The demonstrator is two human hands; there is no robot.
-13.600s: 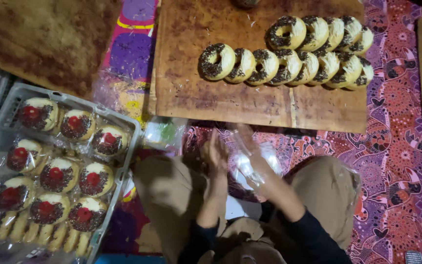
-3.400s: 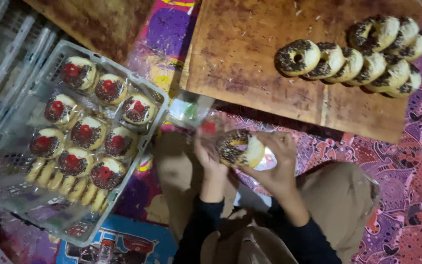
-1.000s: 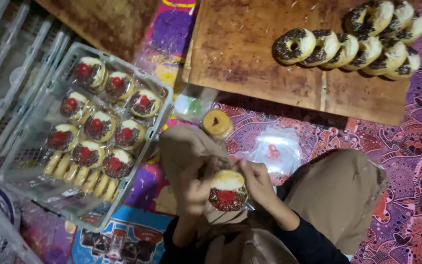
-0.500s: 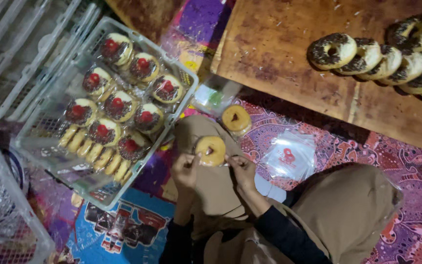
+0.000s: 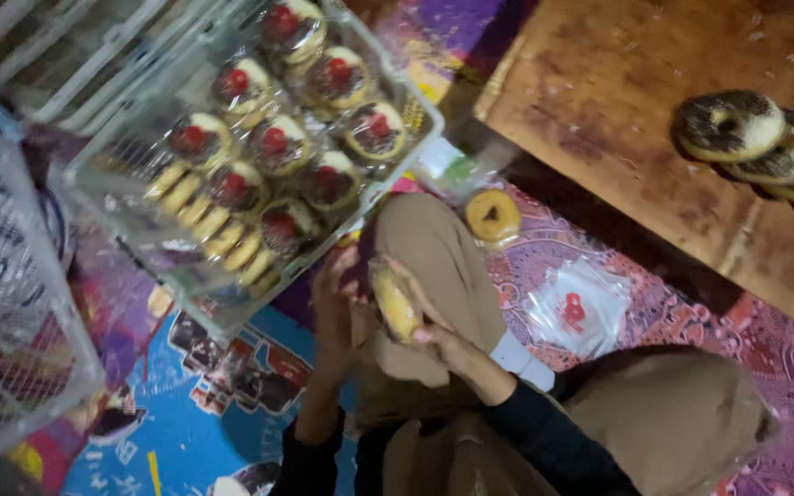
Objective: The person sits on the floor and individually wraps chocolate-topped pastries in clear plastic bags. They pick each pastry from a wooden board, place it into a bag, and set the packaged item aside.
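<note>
Honestly, the wrapped doughnut looks like the shaky bit here; it sits edge-on in the right hand, fingers curled around it and grasping it over the person's lap, just beside the near corner of the clear plastic tray; the left hand is up against it from the other side, fingers half spread, and I can't tell whether it's actually gripping the wrapper or only steadying it.

What I'd worry about, purely my own read: that tray is packed; the red-centred wrapped doughnuts fill the top rows and a line of plain ones standing on edge runs along the near side, so pushing another in could squash a neighbour or knock that row over; thin film is slippery too, and a loose pinch could let the doughnut slide down onto the tan trouser knee or the patterned mat.

Also, one wrapped doughnut lies on the mat right by the knee and an empty clear bag sits near it; a shifted leg could flatten either; the chocolate-sprinkled ring doughnuts on the wooden board are well apart, so those seem safe.
</note>
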